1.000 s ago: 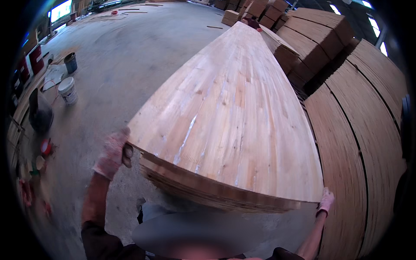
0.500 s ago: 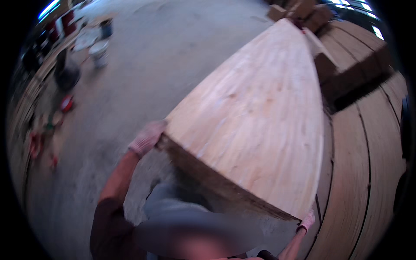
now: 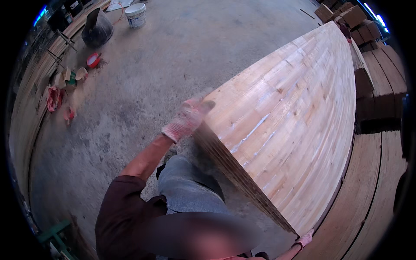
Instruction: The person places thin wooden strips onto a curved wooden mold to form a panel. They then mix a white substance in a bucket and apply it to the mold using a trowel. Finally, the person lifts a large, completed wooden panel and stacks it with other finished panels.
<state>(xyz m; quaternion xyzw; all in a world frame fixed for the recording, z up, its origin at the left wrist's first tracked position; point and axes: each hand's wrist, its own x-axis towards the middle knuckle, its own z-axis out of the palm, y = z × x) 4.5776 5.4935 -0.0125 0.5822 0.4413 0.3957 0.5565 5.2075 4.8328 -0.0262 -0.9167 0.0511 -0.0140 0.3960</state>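
A large pale wooden panel (image 3: 281,117), made of strips glued side by side, stretches away from me to the upper right. White streaks run along some of its seams. Its near edge (image 3: 242,175) looks layered. At the near left corner my left hand (image 3: 188,117), in a pinkish-white knit glove, is closed on the panel, slightly blurred. My right hand (image 3: 306,238), gloved alike, grips the near right corner; its underside fingers are hidden.
Long stacked boards (image 3: 359,182) lie along the right, with stacked wood blocks (image 3: 351,17) beyond. At the far corner something dark, perhaps a co-worker's hand, shows. On the left floor stand a white bucket (image 3: 136,16), a black tub (image 3: 97,28) and a red bowl (image 3: 92,60).
The view has shifted, and the panel now sits further right in it. Both hands remain at its near corners, the left one appearing further right and higher.
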